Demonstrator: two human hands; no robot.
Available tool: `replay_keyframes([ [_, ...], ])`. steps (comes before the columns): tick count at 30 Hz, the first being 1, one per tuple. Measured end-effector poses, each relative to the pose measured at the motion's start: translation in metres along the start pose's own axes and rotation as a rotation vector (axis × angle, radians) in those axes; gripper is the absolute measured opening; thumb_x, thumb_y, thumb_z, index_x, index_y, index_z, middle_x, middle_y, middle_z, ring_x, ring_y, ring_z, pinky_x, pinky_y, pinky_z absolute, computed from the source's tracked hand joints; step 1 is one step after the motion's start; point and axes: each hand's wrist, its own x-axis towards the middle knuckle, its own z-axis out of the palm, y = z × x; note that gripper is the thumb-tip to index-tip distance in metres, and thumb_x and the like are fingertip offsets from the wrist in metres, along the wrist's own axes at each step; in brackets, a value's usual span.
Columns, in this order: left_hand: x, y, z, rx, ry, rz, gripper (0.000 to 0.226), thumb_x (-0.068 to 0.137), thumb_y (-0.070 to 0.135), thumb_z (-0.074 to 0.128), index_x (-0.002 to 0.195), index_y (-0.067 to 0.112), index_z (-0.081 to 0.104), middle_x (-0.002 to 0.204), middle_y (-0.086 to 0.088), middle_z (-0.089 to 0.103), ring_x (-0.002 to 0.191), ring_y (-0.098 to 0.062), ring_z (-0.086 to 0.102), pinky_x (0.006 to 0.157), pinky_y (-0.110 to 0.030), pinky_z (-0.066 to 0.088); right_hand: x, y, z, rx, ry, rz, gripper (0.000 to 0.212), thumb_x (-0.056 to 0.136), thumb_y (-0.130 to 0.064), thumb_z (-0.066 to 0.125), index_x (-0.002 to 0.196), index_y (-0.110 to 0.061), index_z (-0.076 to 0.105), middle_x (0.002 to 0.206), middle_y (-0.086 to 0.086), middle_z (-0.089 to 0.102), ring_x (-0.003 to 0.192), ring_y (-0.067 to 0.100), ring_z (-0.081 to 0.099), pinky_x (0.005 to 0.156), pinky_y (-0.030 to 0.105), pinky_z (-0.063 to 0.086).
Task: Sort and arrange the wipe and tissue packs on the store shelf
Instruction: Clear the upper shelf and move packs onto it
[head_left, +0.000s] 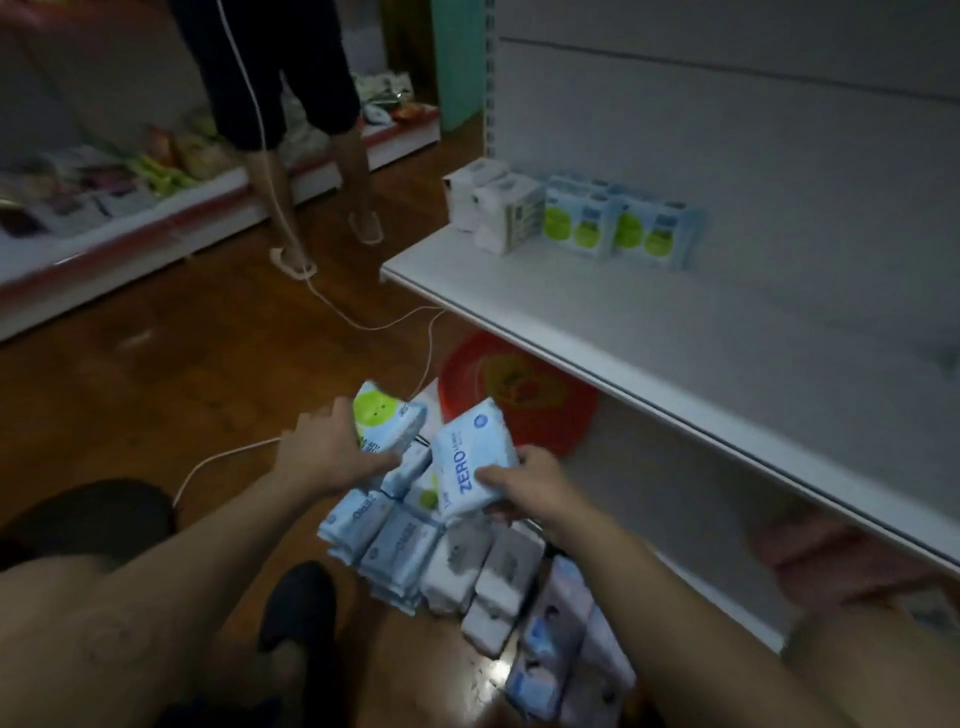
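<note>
My left hand (332, 457) grips a green-dot wipe pack (387, 421); my right hand (524, 486) grips a blue pack (470, 462). Below both hands, most packs (415, 556) remain piled on the floor. Above my right hand, the shelf (675, 332) holds few packs (571, 218).

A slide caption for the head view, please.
Left hand grips a green-dot wipe pack, right hand a ZERO pack, above the pile.

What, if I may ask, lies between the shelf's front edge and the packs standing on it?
Nothing: the head view shows bare white shelf before the packs.
</note>
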Motion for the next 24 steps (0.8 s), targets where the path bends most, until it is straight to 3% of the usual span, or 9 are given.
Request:
replay_keyframes([
  [5,0.012,-0.073,0.087,-0.069,-0.232,-0.304,0.096,0.062,0.078,0.067,0.129,0.015,0.038,0.133,-0.012,0.052,0.123,-0.032,0.048,0.098,-0.039,0.041,0.044,0.055,0.08,0.159,-0.1,0.358,0.026,0.084,-0.01,0.067,0.106,0.004,0.061,0.086,0.025,0.068,0.049,0.025,0.062,0.04,0.027,0.05],
  [9,0.044,-0.092,0.135,-0.123,-0.288,-0.402,0.094,0.065,0.076,0.066,0.13,0.015,0.037,0.133,-0.011,0.052,0.124,-0.032,0.047,0.099,-0.04,0.041,0.082,0.086,0.139,0.368,-0.022,0.515,0.03,0.086,-0.008,0.066,0.112,0.005,0.059,0.087,0.025,0.067,0.049,0.029,0.064,0.04,0.029,0.05],
  [12,0.083,-0.09,0.151,-0.206,-0.189,-0.332,0.097,0.064,0.072,0.07,0.136,0.019,0.031,0.131,-0.013,0.053,0.122,-0.035,0.049,0.097,-0.045,0.037,0.118,0.085,0.167,0.491,0.089,0.495,0.031,0.091,-0.007,0.06,0.12,-0.001,0.053,0.083,0.018,0.065,0.049,0.027,0.064,0.038,0.029,0.05],
  [16,0.135,-0.086,0.167,-0.225,-0.024,-0.169,0.081,0.07,0.062,0.071,0.132,0.026,0.034,0.127,-0.01,0.049,0.12,-0.035,0.047,0.095,-0.047,0.035,0.174,0.073,0.175,0.534,0.234,0.468,0.035,0.093,-0.011,0.056,0.125,-0.006,0.042,0.1,0.02,0.061,0.061,0.029,0.066,0.04,0.03,0.051],
  [18,0.155,-0.085,0.182,-0.192,-0.072,-0.057,0.076,0.072,0.061,0.067,0.134,0.029,0.037,0.13,-0.006,0.047,0.121,-0.032,0.046,0.097,-0.046,0.036,0.194,0.069,0.171,0.389,0.208,0.513,0.039,0.091,-0.014,0.054,0.127,-0.008,0.039,0.102,0.021,0.059,0.057,0.032,0.068,0.043,0.034,0.053],
  [20,0.166,-0.084,0.204,-0.156,-0.23,0.092,0.074,0.073,0.063,0.061,0.136,0.031,0.038,0.142,-0.008,0.038,0.13,-0.032,0.04,0.104,-0.046,0.034,0.205,0.068,0.168,0.255,0.17,0.575,0.049,0.088,-0.015,0.054,0.133,-0.007,0.037,0.102,0.022,0.058,0.058,0.035,0.069,0.047,0.04,0.056],
  [22,0.168,-0.083,0.221,-0.174,-0.343,0.147,0.072,0.078,0.057,0.064,0.139,0.032,0.034,0.156,-0.014,0.017,0.143,-0.033,0.02,0.112,-0.048,0.027,0.206,0.067,0.169,0.213,0.106,0.593,0.053,0.088,-0.016,0.055,0.136,-0.006,0.035,0.099,0.018,0.056,0.066,0.035,0.069,0.053,0.043,0.059],
  [24,0.168,-0.081,0.225,-0.189,-0.351,0.158,0.07,0.082,0.053,0.064,0.141,0.033,0.031,0.161,-0.014,0.003,0.147,-0.031,0.004,0.115,-0.049,0.022,0.2,0.067,0.171,0.214,0.072,0.58,0.055,0.086,-0.019,0.06,0.134,-0.007,0.036,0.102,0.015,0.055,0.072,0.032,0.067,0.053,0.041,0.058],
])
